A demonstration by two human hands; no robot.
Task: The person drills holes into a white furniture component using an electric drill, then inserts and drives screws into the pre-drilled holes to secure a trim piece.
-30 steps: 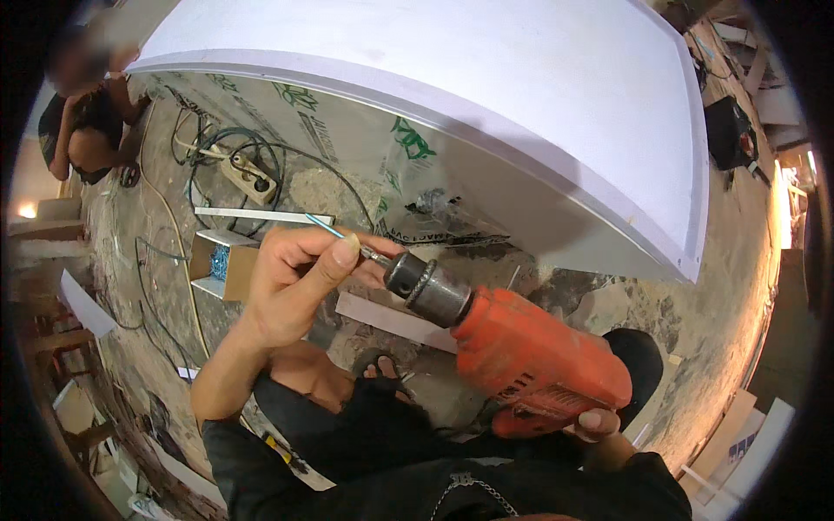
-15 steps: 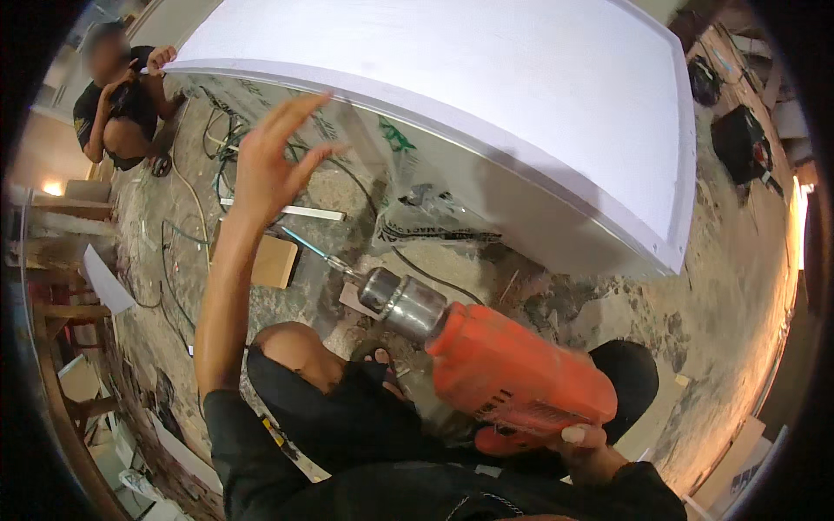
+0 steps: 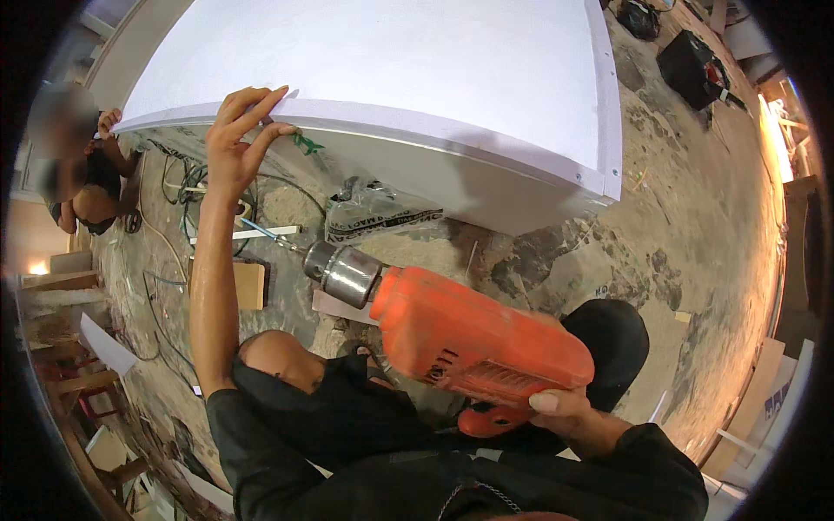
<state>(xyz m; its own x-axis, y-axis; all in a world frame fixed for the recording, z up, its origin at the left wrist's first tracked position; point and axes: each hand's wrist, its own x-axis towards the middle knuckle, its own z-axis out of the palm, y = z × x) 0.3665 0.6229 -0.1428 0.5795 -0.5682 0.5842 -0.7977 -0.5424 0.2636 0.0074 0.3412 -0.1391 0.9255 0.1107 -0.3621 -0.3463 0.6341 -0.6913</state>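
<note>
A crumpled plastic bag (image 3: pixel 375 211) lies on the floor under the edge of the white panel (image 3: pixel 391 61), with cables (image 3: pixel 187 187) and a small wood block (image 3: pixel 249 285) to its left; a second person (image 3: pixel 74 174) crouches at the panel's far left corner. The drill (image 3: pixel 452 334) crosses the middle of the view and hides part of the floor and the wearer's legs. The left hand (image 3: pixel 236 139) is raised, fingers spread apart, fingertips touching the panel's front edge; it grips nothing. The right hand (image 3: pixel 569 415) is clamped on the orange drill's handle, low right, with the chuck and bit pointing up-left toward the cables, short of the panel. The floor (image 3: pixel 695 217) is rough, patchy concrete. Boards lean at the right rim; black cases (image 3: pixel 695 69) sit at top right.
</note>
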